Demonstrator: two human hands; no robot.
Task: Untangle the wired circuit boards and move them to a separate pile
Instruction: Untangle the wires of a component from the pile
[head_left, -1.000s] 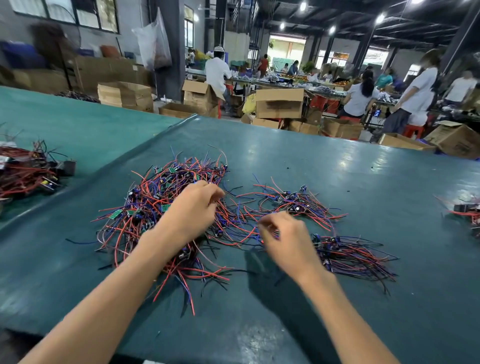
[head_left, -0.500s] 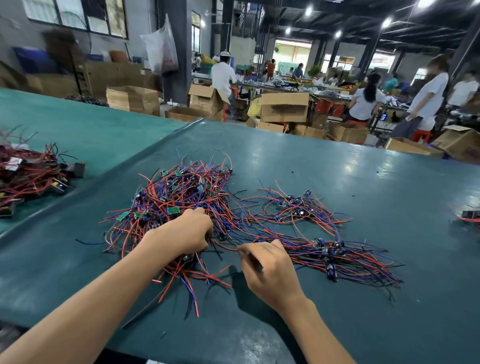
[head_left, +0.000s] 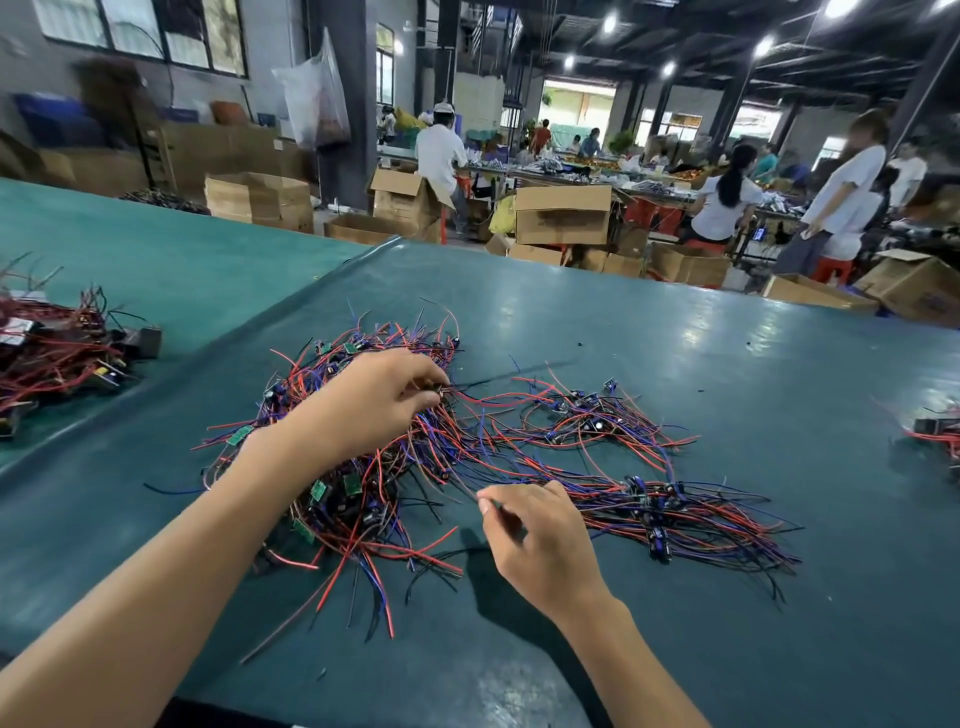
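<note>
My left hand (head_left: 374, 402) pinches into the tangled pile (head_left: 358, 499) of wired boards; my right hand (head_left: 540, 545), fingers curled, pinches a single wire (head_left: 467, 491).

One wide-angle camera, worn on the person's head, is looking forward and down, sitting close over the wire tangle (head_left: 467, 441) on the teal table (head_left: 675, 338). The tangle is filling the middle of the view; beyond it the camera is taking in cardboard boxes (head_left: 563, 213) and the workshop hall.
</note>
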